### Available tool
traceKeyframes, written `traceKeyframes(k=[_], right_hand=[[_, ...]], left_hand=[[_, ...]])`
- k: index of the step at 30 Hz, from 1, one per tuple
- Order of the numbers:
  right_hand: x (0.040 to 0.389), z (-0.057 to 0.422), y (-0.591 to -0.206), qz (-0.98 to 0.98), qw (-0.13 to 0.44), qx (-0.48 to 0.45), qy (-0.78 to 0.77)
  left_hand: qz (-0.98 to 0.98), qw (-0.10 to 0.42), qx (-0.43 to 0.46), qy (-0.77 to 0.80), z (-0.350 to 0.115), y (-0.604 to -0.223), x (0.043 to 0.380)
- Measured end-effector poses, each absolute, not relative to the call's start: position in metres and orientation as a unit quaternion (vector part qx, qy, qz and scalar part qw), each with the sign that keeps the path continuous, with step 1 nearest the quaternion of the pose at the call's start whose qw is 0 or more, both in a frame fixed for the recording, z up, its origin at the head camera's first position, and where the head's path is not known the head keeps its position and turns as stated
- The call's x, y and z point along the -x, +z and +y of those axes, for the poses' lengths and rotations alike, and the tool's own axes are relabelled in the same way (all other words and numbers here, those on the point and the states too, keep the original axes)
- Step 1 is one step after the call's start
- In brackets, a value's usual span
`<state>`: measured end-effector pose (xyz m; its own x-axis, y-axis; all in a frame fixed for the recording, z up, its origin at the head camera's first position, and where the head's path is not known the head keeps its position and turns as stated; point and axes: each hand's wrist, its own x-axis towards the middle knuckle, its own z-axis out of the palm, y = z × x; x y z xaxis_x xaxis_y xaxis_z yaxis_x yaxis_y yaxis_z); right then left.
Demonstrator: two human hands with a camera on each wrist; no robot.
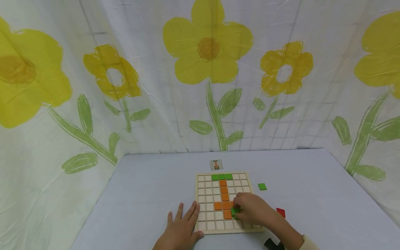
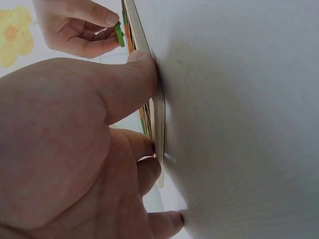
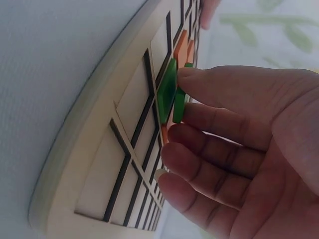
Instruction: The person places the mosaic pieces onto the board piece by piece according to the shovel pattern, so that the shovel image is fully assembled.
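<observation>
A wooden grid board (image 1: 201,199) lies on the white table. Three green tiles (image 1: 222,177) line its far row, and a column of orange tiles (image 1: 224,197) runs down from them, with an orange tile on its left near the bottom. My left hand (image 1: 181,227) is spread flat at the board's left edge, thumb and forefinger touching the rim. Between thumb and forefinger, my right hand (image 1: 253,208) pinches a green tile (image 2: 119,36) on its edge, close over the board. Beside it, another green tile (image 3: 168,92) sits on the grid. The right hand partly hides the orange tile behind it.
A small pattern card (image 1: 216,165) lies beyond the board's far edge. Right of the board are a loose green tile (image 1: 262,186) and a red tile (image 1: 281,212), the latter beside the right forearm. A black object (image 1: 272,244) shows at the near edge. A flowered curtain (image 1: 193,104) hangs behind.
</observation>
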<state>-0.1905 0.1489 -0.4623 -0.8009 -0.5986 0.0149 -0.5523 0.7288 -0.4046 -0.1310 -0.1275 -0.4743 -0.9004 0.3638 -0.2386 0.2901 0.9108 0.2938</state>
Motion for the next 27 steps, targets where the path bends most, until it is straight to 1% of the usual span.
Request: traceKeyframes(k=[9,27], right_hand=[[0.188,0.139,-0.464,0.927,0.072,0.314,-0.190],[0.189,0.121,-0.464,0.919,0.051,0.346,-0.179]], left_hand=[[0.966,0.151,-0.163,0.131,-0.126,-0.473,0.130],[0.967,0.150,-0.160,0.131,-0.127,-0.473,0.130]])
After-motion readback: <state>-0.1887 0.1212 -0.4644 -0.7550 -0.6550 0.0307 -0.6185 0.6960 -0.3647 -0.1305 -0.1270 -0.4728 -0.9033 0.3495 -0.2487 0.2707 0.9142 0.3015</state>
